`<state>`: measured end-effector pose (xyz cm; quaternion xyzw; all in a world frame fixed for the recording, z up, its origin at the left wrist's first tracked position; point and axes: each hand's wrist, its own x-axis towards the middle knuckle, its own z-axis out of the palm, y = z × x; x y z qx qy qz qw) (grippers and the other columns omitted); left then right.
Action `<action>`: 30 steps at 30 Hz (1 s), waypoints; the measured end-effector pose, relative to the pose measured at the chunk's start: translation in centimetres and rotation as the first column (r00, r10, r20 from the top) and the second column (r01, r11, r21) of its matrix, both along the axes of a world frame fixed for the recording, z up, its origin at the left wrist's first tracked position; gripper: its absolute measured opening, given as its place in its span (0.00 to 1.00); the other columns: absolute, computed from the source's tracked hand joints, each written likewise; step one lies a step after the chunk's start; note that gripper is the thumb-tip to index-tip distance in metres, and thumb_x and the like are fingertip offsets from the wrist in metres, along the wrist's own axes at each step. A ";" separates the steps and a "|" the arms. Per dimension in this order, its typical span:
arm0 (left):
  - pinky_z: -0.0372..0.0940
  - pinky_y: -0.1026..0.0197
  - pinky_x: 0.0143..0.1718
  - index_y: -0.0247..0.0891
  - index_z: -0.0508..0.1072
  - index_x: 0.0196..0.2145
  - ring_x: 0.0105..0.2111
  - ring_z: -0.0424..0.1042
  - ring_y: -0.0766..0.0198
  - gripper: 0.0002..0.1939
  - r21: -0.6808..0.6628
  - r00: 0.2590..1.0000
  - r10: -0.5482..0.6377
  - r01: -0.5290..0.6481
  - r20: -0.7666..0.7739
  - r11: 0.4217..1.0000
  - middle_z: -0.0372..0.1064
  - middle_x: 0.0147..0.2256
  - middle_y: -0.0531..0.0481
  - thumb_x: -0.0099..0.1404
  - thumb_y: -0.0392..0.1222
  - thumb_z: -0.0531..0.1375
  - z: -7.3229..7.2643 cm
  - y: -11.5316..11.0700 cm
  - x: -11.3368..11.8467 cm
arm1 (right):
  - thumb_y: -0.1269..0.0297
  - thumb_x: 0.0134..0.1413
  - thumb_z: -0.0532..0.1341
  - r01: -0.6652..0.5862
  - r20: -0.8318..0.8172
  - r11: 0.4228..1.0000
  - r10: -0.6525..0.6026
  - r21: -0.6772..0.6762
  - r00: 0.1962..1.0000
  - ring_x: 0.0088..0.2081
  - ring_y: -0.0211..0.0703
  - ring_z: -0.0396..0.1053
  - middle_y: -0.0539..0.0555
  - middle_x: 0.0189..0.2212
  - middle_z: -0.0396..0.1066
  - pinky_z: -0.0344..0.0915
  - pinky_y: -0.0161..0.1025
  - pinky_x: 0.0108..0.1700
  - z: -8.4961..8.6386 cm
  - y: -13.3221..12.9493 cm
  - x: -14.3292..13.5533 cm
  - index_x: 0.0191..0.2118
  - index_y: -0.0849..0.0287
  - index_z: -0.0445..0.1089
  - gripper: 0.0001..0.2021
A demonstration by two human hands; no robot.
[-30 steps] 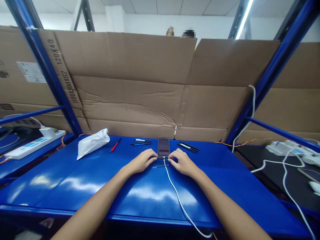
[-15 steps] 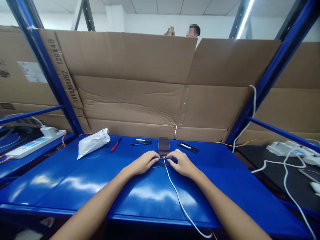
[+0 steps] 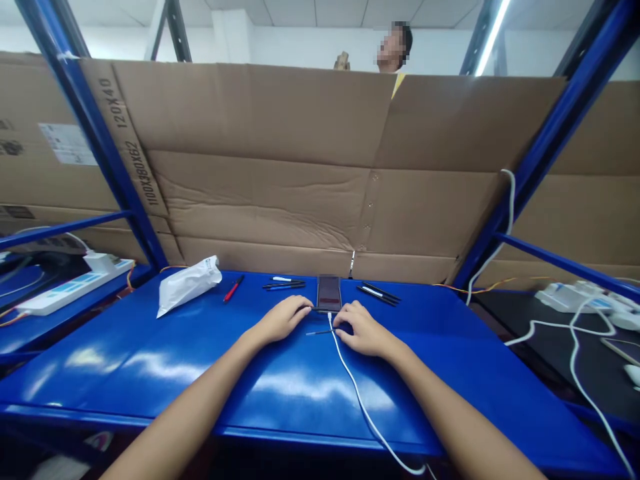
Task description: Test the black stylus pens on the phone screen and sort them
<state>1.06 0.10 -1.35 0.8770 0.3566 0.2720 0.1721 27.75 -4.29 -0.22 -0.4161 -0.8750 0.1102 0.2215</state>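
My left hand [image 3: 284, 319] is closed on the left end of a dark pen [image 3: 324, 309], which lies crosswise at the near end of a phone [image 3: 329, 291]. My right hand [image 3: 365, 329] curls its thumb and forefinger round the right end of a thin pen refill [image 3: 318, 333], closer to me than the pen. Its upper fingers are near the pen's right end; whether they touch it I cannot tell. A white cable [image 3: 354, 387] runs from the phone's near end toward me, passing under the refill.
On the blue table [image 3: 200, 380] lie a white plastic bag [image 3: 189, 285], a red pen [image 3: 233, 289], and pens on the left [image 3: 284, 287] and right [image 3: 379, 293]. Cardboard [image 3: 270, 200] walls the back. Power strips [image 3: 75, 290] stand at the sides. Behind the cardboard is a person [image 3: 395, 48].
My right thumb and forefinger have moved from the dark pen down to the refill's end. The left hand has shifted slightly left and up with the pen. The person behind has risen higher.
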 end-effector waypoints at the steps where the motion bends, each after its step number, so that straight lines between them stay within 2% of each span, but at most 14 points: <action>1: 0.65 0.54 0.52 0.39 0.74 0.48 0.48 0.72 0.55 0.15 -0.002 1.000 0.009 -0.009 0.003 1.000 0.75 0.47 0.45 0.78 0.47 0.50 -0.1 0.1 -0.1 | 0.71 0.59 0.64 -0.001 0.024 1.000 0.001 -0.001 1.000 0.45 0.49 0.66 0.55 0.39 0.72 0.63 0.45 0.50 0.0 -0.1 0.0 0.38 0.56 0.74 0.04; 7: 0.65 0.54 0.52 0.39 0.73 0.47 0.47 0.73 0.54 0.14 -0.008 0.999 0.025 -0.025 0.032 1.000 0.75 0.47 0.44 0.77 0.45 0.50 -0.2 0.3 -0.1 | 0.70 0.63 0.61 -0.010 0.023 1.000 0.010 0.022 1.000 0.44 0.49 0.65 0.55 0.39 0.72 0.63 0.44 0.49 0.0 0.3 0.5 0.37 0.57 0.73 0.04; 18: 0.66 0.54 0.52 0.38 0.73 0.47 0.47 0.73 0.54 0.15 -0.021 1.000 0.018 -0.017 0.015 1.000 0.75 0.47 0.44 0.77 0.47 0.50 0.0 0.4 -0.5 | 0.70 0.62 0.59 0.095 -0.052 0.992 -0.091 0.077 0.994 0.45 0.51 0.68 0.56 0.38 0.75 0.63 0.50 0.52 1.6 1.7 3.9 0.36 0.57 0.72 0.05; 30: 0.66 0.54 0.52 0.39 0.74 0.47 0.47 0.73 0.54 0.15 -0.011 1.000 -0.010 0.010 0.000 1.000 0.75 0.46 0.44 0.77 0.46 0.50 0.2 0.1 -0.3 | 0.70 0.62 0.59 0.085 -0.044 0.993 -0.082 0.082 0.996 0.44 0.50 0.69 0.55 0.37 0.75 0.64 0.49 0.50 1.2 1.7 3.6 0.36 0.56 0.72 0.05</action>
